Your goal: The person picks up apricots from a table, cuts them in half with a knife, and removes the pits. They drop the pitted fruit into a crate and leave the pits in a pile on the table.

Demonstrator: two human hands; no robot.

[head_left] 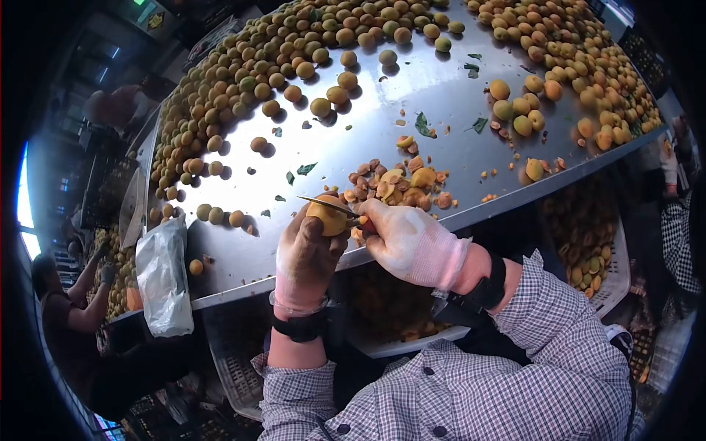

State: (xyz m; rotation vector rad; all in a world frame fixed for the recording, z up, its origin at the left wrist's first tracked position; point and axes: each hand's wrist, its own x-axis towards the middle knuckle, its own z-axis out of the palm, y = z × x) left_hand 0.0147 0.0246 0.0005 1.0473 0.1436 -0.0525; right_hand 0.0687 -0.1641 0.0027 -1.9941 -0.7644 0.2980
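Observation:
My left hand (305, 253), in a stained glove, is closed around a yellow-orange apricot (325, 215) near the table's front edge. A small knife (329, 205) lies across the top of the fruit, its blade pointing left. The knife's handle is in my right hand (408, 239), which wears a pale glove and is closed on it. Just beyond both hands sits a pile of pits and cut apricot pieces (397, 184) on the metal table (368, 121).
Whole apricots (243, 88) cover the table's far left, and more (581, 55) lie at the right. A white plastic bag (163, 272) hangs over the left edge. Under the table stand crates of fruit, one with a white rim (618, 272). Another person (70, 309) works at the left.

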